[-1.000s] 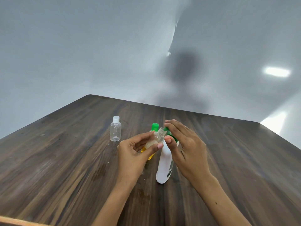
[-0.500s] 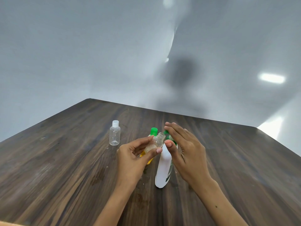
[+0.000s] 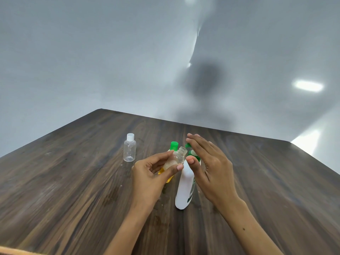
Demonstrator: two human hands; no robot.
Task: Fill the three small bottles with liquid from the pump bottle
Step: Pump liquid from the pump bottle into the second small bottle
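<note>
Plainly, the small uncapped clear plastic bottle (image 3: 177, 157) is light and thin-walled. The left hand (image 3: 152, 173) pinches its body between thumb and fingers, tilting its mouth toward the green pump head (image 3: 189, 147) of the tall white plastic pump bottle (image 3: 184, 188) standing on the dark wooden table (image 3: 73, 181). The right hand (image 3: 209, 166), fingers straight, rests over the pump (grip gently; squeezing would likely spill).

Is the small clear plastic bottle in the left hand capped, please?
No: the small clear plastic bottle held by the left hand shows an open threaded neck.
</note>
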